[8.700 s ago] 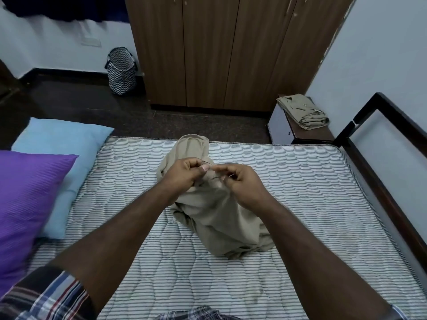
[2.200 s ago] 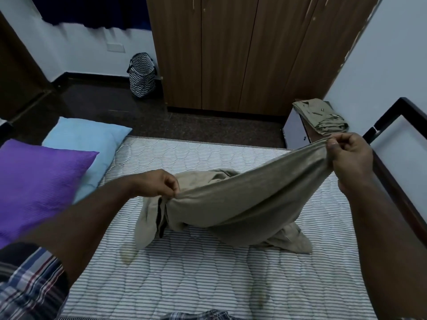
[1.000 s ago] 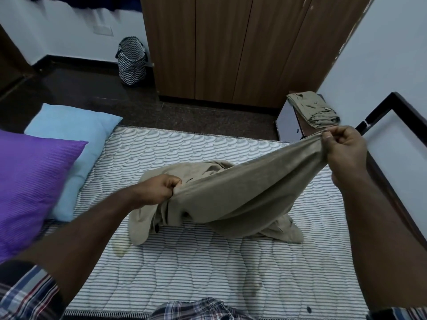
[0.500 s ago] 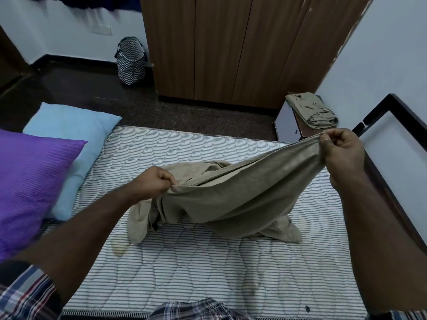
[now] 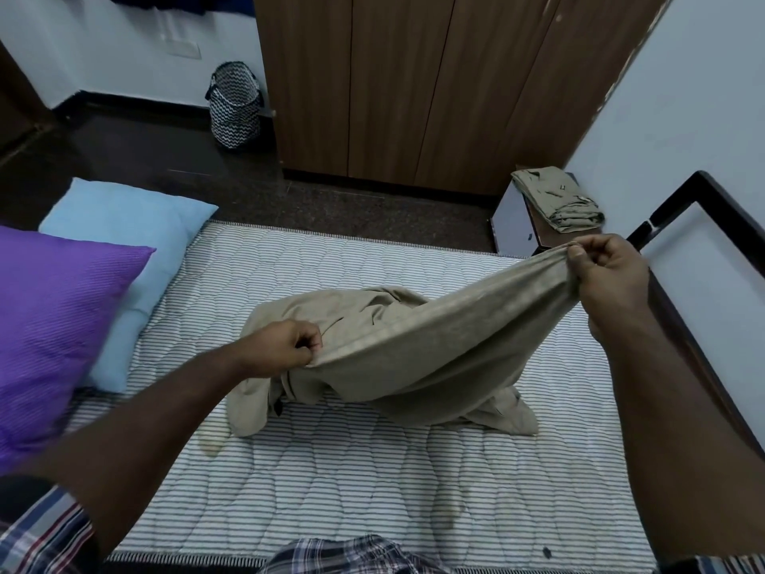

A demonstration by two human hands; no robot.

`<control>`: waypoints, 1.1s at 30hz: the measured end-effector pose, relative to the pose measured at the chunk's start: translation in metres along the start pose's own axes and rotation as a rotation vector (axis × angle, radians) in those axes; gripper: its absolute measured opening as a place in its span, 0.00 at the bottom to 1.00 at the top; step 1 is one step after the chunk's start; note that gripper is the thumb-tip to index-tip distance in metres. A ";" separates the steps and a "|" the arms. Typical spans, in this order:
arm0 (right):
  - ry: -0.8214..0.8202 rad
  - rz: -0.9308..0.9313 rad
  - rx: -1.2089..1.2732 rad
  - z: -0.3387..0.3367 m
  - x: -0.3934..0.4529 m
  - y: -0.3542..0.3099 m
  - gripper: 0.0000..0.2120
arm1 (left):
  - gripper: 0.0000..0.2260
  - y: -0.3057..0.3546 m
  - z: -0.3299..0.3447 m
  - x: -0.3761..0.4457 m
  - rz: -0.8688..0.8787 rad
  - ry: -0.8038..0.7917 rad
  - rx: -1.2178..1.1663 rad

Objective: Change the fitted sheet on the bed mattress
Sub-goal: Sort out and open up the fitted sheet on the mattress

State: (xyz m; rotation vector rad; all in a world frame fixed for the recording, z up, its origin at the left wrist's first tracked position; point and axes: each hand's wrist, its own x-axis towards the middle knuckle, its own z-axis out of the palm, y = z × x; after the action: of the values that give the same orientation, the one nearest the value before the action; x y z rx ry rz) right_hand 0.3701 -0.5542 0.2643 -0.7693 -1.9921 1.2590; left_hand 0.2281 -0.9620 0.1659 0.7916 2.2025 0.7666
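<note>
A beige fitted sheet (image 5: 418, 350) hangs bunched over the middle of the bare striped mattress (image 5: 372, 482). My left hand (image 5: 285, 345) grips its hem low, close to the mattress. My right hand (image 5: 604, 275) pinches the same hem higher up near the bed's right side, so the edge is stretched between both hands. The rest of the sheet droops in folds onto the mattress.
A purple pillow (image 5: 49, 333) and a light blue pillow (image 5: 124, 250) lie at the left. A dark bed frame (image 5: 695, 325) runs along the right. A folded beige cloth (image 5: 554, 200) rests on a small side table. Wardrobe (image 5: 414, 84) and patterned basket (image 5: 234, 103) stand beyond.
Over the last seconds my hands went from together at the bundle to spread apart, stretching the hem. In the last half second the hands barely shifted.
</note>
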 end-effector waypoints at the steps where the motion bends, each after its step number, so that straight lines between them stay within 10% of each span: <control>1: -0.006 0.001 -0.002 0.001 0.000 0.000 0.06 | 0.05 0.001 0.001 0.000 0.000 -0.025 0.027; 15: 0.014 0.000 -0.025 0.005 0.003 -0.004 0.09 | 0.18 -0.016 0.019 -0.003 -0.108 0.250 -0.533; 19: 0.005 0.011 -0.033 0.010 0.003 -0.004 0.07 | 0.07 -0.010 0.024 -0.003 -0.125 0.353 -0.718; 26: -0.008 0.039 -0.053 0.014 0.005 -0.001 0.03 | 0.19 -0.007 0.004 0.000 -0.116 0.189 -0.950; 33: -0.026 0.026 -0.061 0.012 0.004 0.002 0.04 | 0.18 0.002 -0.020 -0.001 -0.142 0.079 -0.643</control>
State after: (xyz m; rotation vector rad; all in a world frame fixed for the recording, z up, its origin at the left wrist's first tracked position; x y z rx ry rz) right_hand 0.3589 -0.5564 0.2595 -0.8139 -2.0559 1.2341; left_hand 0.2145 -0.9675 0.1794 0.2818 1.8701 1.3477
